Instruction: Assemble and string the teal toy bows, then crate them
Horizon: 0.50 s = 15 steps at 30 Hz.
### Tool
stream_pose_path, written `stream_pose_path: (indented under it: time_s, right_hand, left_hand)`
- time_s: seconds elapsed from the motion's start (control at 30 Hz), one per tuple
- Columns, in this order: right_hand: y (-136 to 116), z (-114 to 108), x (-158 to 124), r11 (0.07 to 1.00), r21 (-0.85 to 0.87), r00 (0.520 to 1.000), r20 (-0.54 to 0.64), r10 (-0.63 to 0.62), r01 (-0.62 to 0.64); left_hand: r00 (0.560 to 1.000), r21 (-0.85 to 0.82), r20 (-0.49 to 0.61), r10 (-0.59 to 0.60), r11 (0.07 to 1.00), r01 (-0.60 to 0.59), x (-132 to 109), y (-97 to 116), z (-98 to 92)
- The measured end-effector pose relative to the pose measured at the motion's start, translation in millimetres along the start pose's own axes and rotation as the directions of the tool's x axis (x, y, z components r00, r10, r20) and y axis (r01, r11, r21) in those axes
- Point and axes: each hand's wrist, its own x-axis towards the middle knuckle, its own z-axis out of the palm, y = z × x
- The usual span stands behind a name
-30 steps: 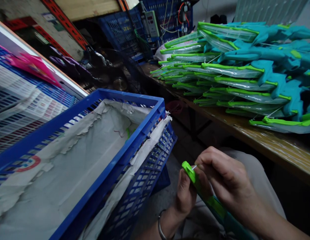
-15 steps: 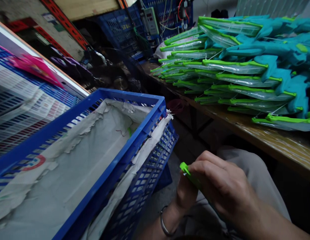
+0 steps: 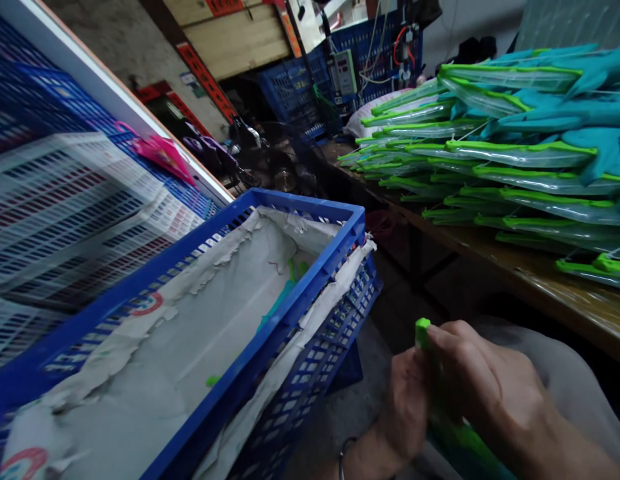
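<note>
The green-edged pouch sits low in front of you, over your lap, pinched between both of your hands so that only its bright green corner and a strip of its lower edge show. Your right hand is clenched over its near face, fingers curled down across the green trim; your left hand grasps it from the other side, thumb pressed to the edge, with a thin bangle on that wrist. Just to your left stands a blue plastic crate, lined with torn grey-white sheeting, with a few small green and teal scraps lying on the lining. To your right, the wooden desk carries a tall fanned stack of similar pouches, clear-faced with green borders and teal parts, well apart from your hands. Further left, white and blue crates lean in a pile with something pink on top. At the back are more blue crates and a small control box with wires.
</note>
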Motion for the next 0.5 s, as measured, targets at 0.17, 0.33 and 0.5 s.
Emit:
stream_pose_path:
  time_s: [0.17,0.33,0.5]
  right_hand:
    - [9.0,10.7,-6.4,0.998,0.054,0.998,-0.069,0.012,-0.009]
    - [11.0,14.2,4.5,0.997,-0.067,0.991,-0.135,0.013,-0.022]
    - [17.5,-10.8,23.9,0.992,-0.127,0.982,-0.190,-0.002,-0.023]
  left_hand:
    - [0.995,0.136,-0.040,0.088,0.987,-0.082,-0.3,28.2,5.0]
    - [0.969,0.316,-0.094,0.227,0.930,-0.187,-0.8,31.5,11.7]
    - [0.989,0.275,0.030,0.146,0.950,-0.149,6.3,26.2,9.7]
